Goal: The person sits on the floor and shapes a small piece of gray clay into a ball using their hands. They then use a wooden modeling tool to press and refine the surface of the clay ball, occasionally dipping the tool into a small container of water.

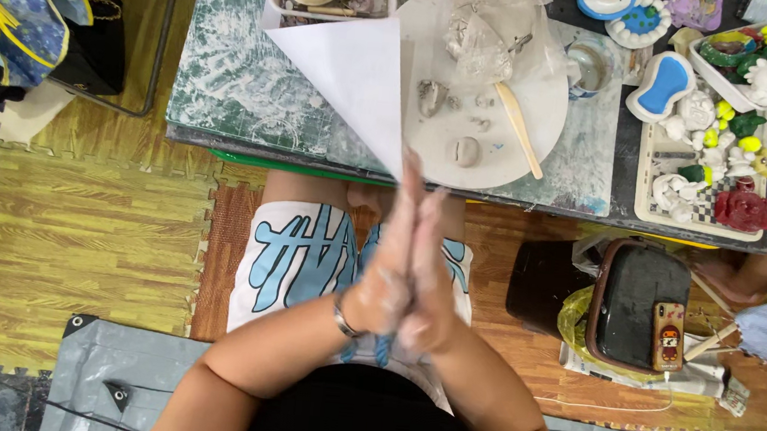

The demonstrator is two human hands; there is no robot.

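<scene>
Fingers of left hand and right hand pressed flat together, palms clay-dusted; whether small grey clay piece is rolled between them cannot be told. Rolling step judged in hand. Round white clay-smeared work board lies ahead on table, wooden modelling stick on it. Next move judged: parting palms over board.

Both forearms angle in from the bottom corners and meet in the middle. The left hand and right hand are pressed flat together, palm to palm, fingers straight and pointing up and away from the body. A pale dusty film coats both hands. A thin bracelet sits on the left wrist. Elbows are spread wide.
</scene>
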